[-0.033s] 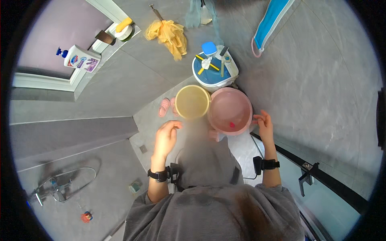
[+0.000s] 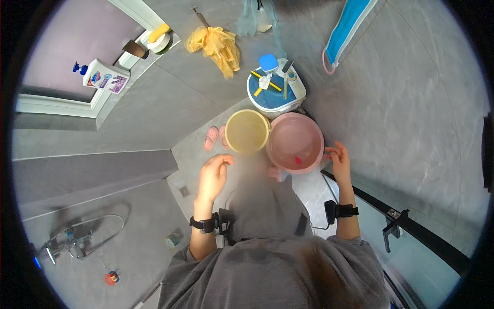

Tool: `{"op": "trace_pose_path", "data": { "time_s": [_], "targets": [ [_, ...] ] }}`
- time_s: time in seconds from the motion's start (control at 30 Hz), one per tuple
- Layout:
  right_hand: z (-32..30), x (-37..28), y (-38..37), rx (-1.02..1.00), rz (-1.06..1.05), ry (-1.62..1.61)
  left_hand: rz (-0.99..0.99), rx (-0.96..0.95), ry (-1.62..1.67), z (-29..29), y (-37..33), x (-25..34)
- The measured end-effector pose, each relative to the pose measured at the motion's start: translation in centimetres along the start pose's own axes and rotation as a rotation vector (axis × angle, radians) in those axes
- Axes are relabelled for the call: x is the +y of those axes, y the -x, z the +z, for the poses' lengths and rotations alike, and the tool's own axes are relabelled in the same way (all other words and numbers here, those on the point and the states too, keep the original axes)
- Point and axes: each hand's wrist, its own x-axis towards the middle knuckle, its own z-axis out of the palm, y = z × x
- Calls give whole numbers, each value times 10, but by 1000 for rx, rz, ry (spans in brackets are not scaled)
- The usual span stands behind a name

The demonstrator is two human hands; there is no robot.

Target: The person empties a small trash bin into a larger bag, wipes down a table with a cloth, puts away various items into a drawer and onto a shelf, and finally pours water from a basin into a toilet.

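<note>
My left hand point(image 2: 213, 174) hovers in front of the yellow bucket point(image 2: 247, 131), its fingers loosely bent, apart and holding nothing. On the other side, my right hand point(image 2: 338, 157) is raised beside the pink basin point(image 2: 293, 136). Its fingers are spread near the basin's right rim; whether they touch it I cannot tell. Inside the basin lies a small bright pink-red object point(image 2: 298, 160), too small to name. The bucket and basin stand side by side before me. A black strap with a small device sits on each of my forearms.
Behind the basin stands a white bin with a blue lid point(image 2: 261, 98), holding small items. Pink clogs point(image 2: 211, 138) lie left of the bucket. A pump bottle point(image 2: 105, 75) is on the window ledge. A yellow bath puff point(image 2: 215, 49) hangs on the wall. A glass panel's black rail point(image 2: 396, 213) runs at right.
</note>
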Motion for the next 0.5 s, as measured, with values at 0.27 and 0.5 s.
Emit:
{"op": "trace_pose_path", "data": {
  "time_s": [0.27, 0.5],
  "targets": [
    [-12, 11, -13, 40, 32, -46, -3, 24, -16, -5, -19, 11],
    [-16, 22, -22, 99, 68, -8, -15, -14, 1, -4, -30, 7]
  ]
}}
